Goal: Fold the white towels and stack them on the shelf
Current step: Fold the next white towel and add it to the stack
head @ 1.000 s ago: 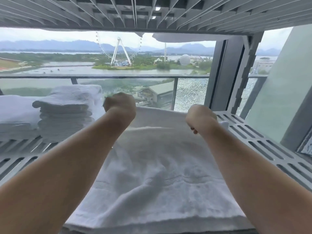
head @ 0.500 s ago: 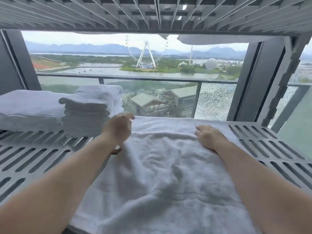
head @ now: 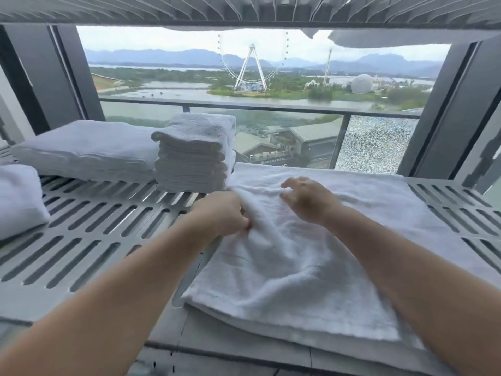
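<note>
Centrally, a white towel is laid out flat on a grey slotted shelf, covering the shelf's right half from the near edge to the far edge. Its near part is seen doubled over, with a second layer showing beneath the front hem. A raised ridge of cloth is gathered near the towel's far left corner.

That ridge is gripped by the left hand, whose fingers are curled tightly around a bunch of the fabric. The right hand is placed just beside it, further along the same ridge; its fingers are spread and lightly bent, with the tips resting on the cloth. Both bare forearms are stretched in from the bottom of the view.

Just to the left of the towel's far corner, a tall stack of folded towels is stood on the shelf. Beside that stack, further left, a lower, wider pile of folded linen is set. A small folded towel is cut off by the left edge.

An upper shelf is seen overhead. Behind everything, a window is framed, through which a balcony railing, water and a Ferris wheel are visible.
</note>
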`<state>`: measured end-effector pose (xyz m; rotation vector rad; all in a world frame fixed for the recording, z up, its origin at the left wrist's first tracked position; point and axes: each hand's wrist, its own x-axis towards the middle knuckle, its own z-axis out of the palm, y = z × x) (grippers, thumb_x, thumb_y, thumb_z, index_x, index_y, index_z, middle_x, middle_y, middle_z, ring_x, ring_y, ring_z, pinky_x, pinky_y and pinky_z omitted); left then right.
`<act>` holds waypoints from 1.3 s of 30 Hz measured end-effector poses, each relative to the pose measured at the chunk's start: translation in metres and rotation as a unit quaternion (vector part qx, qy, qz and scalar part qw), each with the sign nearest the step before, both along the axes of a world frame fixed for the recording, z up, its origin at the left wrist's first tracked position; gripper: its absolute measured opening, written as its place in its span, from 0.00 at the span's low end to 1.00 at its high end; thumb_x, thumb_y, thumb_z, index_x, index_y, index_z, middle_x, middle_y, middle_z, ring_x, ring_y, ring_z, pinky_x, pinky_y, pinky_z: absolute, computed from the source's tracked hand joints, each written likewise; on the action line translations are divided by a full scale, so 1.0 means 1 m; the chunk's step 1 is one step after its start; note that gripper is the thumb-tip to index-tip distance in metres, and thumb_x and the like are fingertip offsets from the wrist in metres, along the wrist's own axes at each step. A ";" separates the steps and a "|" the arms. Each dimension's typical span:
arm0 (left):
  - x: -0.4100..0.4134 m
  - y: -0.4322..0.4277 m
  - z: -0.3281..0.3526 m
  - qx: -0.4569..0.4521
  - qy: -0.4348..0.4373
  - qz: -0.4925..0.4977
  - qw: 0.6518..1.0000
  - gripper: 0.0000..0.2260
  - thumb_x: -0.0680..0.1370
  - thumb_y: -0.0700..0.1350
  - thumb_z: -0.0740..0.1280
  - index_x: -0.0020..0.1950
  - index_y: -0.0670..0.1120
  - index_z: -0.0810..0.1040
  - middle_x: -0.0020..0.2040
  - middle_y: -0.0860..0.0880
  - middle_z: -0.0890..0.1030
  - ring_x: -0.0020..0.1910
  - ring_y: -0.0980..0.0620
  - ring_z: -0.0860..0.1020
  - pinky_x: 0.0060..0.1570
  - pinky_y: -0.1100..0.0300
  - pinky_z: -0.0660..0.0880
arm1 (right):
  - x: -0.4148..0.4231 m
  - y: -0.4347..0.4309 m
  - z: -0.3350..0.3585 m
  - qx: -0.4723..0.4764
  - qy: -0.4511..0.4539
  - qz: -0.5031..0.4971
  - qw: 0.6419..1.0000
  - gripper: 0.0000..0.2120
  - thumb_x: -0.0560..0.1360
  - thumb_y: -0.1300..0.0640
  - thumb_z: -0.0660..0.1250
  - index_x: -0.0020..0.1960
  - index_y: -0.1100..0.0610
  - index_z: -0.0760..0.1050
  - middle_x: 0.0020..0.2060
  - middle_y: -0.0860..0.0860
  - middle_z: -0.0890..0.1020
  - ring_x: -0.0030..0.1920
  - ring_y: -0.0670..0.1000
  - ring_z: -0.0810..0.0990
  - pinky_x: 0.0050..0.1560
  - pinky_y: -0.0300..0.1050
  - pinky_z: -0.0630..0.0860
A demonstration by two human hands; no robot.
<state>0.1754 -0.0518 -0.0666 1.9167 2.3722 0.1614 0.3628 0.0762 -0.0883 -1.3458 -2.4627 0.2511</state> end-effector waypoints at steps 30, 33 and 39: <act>0.120 -0.004 -0.035 0.047 -0.046 -0.085 0.994 0.25 0.80 0.63 0.56 0.70 0.49 0.72 0.73 0.43 0.71 0.74 0.44 0.67 0.71 0.46 0.64 | 0.116 -0.063 -0.023 -0.066 -0.129 -0.055 0.988 0.38 0.78 0.30 0.48 0.82 0.45 0.45 0.81 0.54 0.43 0.81 0.55 0.42 0.79 0.56 0.42; 0.114 -0.013 -0.042 0.013 0.018 -0.138 0.990 0.34 0.78 0.70 0.48 0.79 0.54 0.60 0.81 0.45 0.57 0.81 0.46 0.53 0.77 0.44 0.52 | 0.124 -0.080 -0.019 -0.093 -0.155 -0.071 0.981 0.40 0.77 0.28 0.46 0.82 0.47 0.44 0.81 0.55 0.42 0.80 0.59 0.41 0.78 0.60 0.41; 0.111 -0.032 -0.040 -0.018 0.028 -0.197 0.980 0.33 0.77 0.73 0.46 0.81 0.64 0.52 0.83 0.53 0.50 0.81 0.51 0.48 0.76 0.51 0.46 | 0.135 -0.107 -0.010 -0.002 -0.059 0.009 0.998 0.17 0.80 0.45 0.60 0.60 0.56 0.76 0.62 0.59 0.79 0.63 0.59 0.76 0.55 0.46 0.69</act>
